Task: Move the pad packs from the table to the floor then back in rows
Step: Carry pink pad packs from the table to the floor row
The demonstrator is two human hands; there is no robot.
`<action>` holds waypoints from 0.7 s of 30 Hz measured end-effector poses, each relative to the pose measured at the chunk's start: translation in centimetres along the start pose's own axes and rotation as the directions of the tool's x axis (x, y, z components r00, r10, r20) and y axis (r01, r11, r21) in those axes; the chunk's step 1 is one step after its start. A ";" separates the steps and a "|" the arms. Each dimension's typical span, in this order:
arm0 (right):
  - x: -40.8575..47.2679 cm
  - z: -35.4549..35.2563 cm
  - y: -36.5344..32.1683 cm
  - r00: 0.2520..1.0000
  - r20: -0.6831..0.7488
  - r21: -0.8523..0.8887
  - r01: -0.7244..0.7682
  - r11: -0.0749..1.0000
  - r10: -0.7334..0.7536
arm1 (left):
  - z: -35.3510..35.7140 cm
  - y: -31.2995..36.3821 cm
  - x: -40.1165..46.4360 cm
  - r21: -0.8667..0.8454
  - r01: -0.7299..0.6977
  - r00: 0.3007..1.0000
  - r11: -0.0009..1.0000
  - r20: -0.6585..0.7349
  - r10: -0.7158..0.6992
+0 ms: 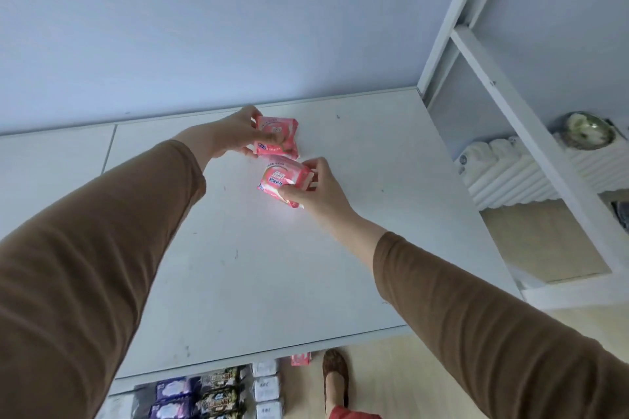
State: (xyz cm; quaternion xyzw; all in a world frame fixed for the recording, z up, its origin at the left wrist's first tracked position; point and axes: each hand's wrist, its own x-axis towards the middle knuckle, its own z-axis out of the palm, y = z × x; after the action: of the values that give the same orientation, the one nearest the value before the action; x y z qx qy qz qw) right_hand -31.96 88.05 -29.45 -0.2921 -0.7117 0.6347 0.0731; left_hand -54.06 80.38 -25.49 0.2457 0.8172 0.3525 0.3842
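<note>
Far pack: a pink, soft plastic-wrapped pad pack [277,137] is sitting near the back edge of the white, flat surface [340,248], with the left hand [235,134] curling its fingers and thumb around the pack's left end.
Near pack: a second pink plastic-wrapped pad pack [280,184] is lying just in front of the first, almost touching it, while the right hand [315,189] is pinching its right end.
Step in hand: judging from the layout, the person is setting these two packs down as the start of a row on the surface.
Doing it well: each hand should be squaring its pack to the back edge, keeping the long sides parallel and the gap small, then letting go without dragging the slippery wrap askew.
Remaining stock: purple, dark and white wrapped pad packs [211,395] are lying in rows on the floor below the front edge, so much of the return is looking undone.
Surroundings: a brown patterned shoe [335,374] is standing on the pale floor beside them.
</note>
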 end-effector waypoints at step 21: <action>-34.7 1.1 9.0 0.981 0.192 -0.011 -0.015 1.000 0.017 | 12.2 -13.9 -36.4 -0.189 -0.089 0.960 0.978 0.246 0.135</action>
State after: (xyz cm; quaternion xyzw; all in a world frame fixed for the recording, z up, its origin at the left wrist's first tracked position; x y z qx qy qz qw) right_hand -1.17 69.65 -28.90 -0.2357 -0.7159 0.6572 -0.0024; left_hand -24.85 51.90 -25.13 0.3004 0.7108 0.4096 0.4865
